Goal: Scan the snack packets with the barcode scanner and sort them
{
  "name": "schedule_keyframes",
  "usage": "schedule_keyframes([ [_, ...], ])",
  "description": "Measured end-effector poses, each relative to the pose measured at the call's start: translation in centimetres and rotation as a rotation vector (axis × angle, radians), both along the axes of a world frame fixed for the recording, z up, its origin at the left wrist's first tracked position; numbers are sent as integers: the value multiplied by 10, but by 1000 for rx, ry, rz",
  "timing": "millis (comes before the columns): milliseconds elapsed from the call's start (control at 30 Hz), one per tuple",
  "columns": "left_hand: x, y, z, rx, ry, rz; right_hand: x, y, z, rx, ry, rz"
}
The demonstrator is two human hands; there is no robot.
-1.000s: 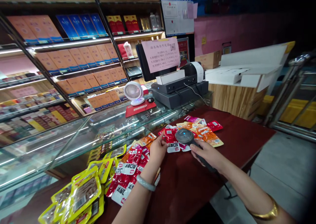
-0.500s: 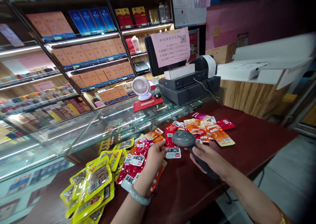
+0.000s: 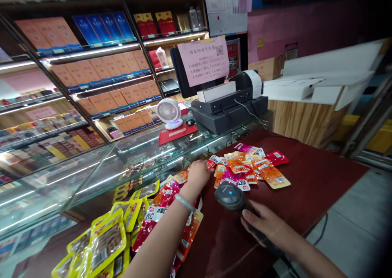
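In my right hand (image 3: 269, 225) is a dark grey barcode scanner (image 3: 230, 197), its head facing away from me and a small blue light lit on top. The fingers are wrapped round its handle. My left hand (image 3: 200, 175) reaches past the scanner to the far pile. Its fingertips are closed at the edge of a red and white snack packet (image 3: 212, 161), partly hiding it. Orange snack packets (image 3: 237, 163) and a magenta one lie beside it. Below my left forearm spread red snack packets (image 3: 147, 225), next to a heap of yellow-edged snack packets (image 3: 105, 243).
The packets lie on a dark red tabletop (image 3: 318, 167) beside a glass counter (image 3: 134, 147). On the counter stand a white fan (image 3: 168, 112), a mouse (image 3: 190, 122) and a cash register (image 3: 229, 110) with a paper-covered monitor. Shelves of boxes (image 3: 101, 69) rise behind.
My left hand has moved away to the far pile; the red packet it held under the scanner is no longer there. The scanner has come lower and nearer. The view has shifted slightly.
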State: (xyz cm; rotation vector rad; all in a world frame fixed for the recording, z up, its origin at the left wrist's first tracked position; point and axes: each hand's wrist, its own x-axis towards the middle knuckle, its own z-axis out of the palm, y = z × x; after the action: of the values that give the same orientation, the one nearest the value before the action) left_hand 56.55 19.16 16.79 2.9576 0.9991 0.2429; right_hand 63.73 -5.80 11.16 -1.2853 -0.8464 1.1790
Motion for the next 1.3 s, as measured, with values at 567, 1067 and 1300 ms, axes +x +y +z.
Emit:
schedule_keyframes([
  [567, -26, 2, -2, -1182, -773, 127, -4, -13, 9, -40, 94, -60],
  [1067, -100, -16, -9, -1031, -767, 233, -36, -12, -2, -7, 91, -4],
  [1300, -107, -7, 1, 50, -336, 277, -28, -29, -9, -66, 107, -82],
])
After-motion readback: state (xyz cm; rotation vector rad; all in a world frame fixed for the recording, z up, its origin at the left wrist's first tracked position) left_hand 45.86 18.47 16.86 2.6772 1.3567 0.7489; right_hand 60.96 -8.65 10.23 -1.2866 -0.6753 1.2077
